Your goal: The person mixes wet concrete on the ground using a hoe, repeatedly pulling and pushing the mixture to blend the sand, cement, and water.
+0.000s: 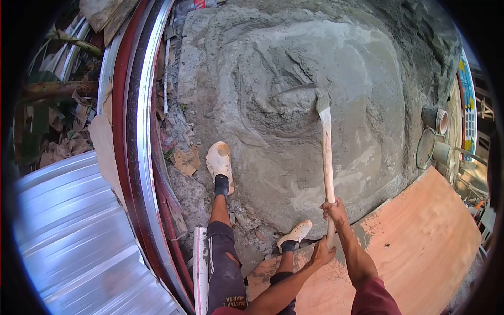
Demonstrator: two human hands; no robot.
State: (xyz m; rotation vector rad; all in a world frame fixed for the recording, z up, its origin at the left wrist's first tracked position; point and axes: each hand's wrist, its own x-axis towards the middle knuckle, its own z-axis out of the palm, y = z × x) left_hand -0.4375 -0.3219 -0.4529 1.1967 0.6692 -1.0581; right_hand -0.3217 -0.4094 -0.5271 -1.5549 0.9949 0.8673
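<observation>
A hoe with a pale wooden handle reaches away from me into wet grey mortar. Its metal blade is partly sunk in the mortar, beside a churned hollow. My right hand is wrapped round the handle partway down. Closer to my body, my left hand grips the handle near its end. Both hands are closed on the wood.
My feet in pale clogs stand at the mortar's near edge. A plywood sheet lies at right. Long metal channels and corrugated sheeting run along the left. A bucket sits at the right edge.
</observation>
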